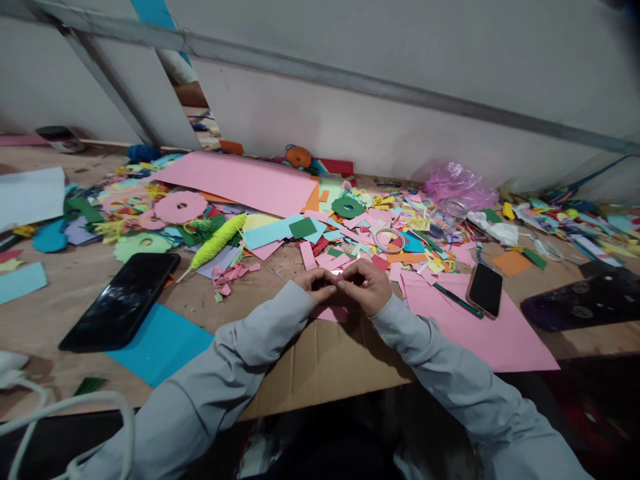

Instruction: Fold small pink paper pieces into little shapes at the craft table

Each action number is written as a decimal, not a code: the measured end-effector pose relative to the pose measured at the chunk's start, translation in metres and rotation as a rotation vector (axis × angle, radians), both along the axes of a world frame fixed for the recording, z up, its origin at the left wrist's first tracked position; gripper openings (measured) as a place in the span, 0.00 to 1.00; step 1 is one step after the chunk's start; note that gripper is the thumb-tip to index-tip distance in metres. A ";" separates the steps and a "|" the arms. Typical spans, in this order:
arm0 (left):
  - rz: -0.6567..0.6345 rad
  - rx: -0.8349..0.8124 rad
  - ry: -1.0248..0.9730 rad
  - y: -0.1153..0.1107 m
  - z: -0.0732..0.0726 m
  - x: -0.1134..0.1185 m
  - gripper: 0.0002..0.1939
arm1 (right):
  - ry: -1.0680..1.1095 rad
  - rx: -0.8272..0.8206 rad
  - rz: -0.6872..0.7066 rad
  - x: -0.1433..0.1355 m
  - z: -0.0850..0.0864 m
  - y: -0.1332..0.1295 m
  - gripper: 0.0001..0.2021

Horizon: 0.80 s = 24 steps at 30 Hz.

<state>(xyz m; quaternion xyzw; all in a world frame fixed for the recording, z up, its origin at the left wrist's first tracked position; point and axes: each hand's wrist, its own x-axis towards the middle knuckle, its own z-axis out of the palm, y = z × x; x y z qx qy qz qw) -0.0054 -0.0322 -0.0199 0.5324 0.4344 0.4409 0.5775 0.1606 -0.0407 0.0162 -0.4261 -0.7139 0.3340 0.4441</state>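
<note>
My left hand (320, 283) and my right hand (367, 283) meet above the front of the table, fingertips pinched together. Between them is something small that I cannot make out; a bit of white shows just behind the fingers. Under the hands a pink paper piece (331, 314) lies on a brown cardboard sheet (320, 367). Just beyond are loose paper scraps (345, 227) in many colours and a roll of tape (390, 241).
To the left lie a large black phone (125, 300), blue paper (163, 343) and a stick wound with yellow-green yarn (217, 241). On the right, pink paper (480, 333) carries a green pen (457, 300) and a smaller phone (485, 291). A pale wall (350, 100) stands behind.
</note>
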 end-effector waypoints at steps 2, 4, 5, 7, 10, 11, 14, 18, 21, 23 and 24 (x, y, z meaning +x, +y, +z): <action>0.015 -0.031 -0.028 -0.002 0.003 0.002 0.16 | 0.024 -0.041 -0.003 0.000 -0.001 0.000 0.07; 0.030 -0.030 -0.034 -0.003 0.009 0.002 0.16 | 0.045 -0.099 -0.002 0.000 -0.002 0.001 0.08; 0.042 -0.013 -0.025 -0.003 0.012 0.001 0.16 | 0.048 -0.126 0.001 0.001 -0.002 0.002 0.09; 0.051 0.020 0.007 -0.003 0.017 -0.001 0.15 | 0.039 -0.165 0.010 0.001 -0.004 0.003 0.10; 0.050 0.038 0.042 -0.002 0.018 -0.005 0.14 | 0.009 -0.222 0.042 0.002 -0.006 0.004 0.12; 0.047 0.038 0.040 -0.002 0.017 -0.005 0.14 | 0.009 -0.245 0.057 0.002 -0.007 0.004 0.12; 0.026 0.040 0.021 -0.002 0.012 -0.004 0.16 | 0.083 -0.323 0.083 0.001 -0.009 0.003 0.13; 0.010 0.063 0.020 -0.004 0.012 0.000 0.17 | 0.211 -0.439 0.086 -0.001 -0.009 0.002 0.16; -0.009 0.075 0.035 -0.004 0.013 0.000 0.16 | 0.173 -0.418 0.092 -0.001 -0.008 0.002 0.16; -0.002 0.098 0.058 -0.003 0.012 -0.001 0.17 | 0.125 -0.351 0.084 -0.001 -0.008 0.003 0.16; 0.004 0.111 0.077 -0.002 0.011 -0.002 0.16 | 0.109 -0.327 0.080 -0.001 -0.008 0.003 0.15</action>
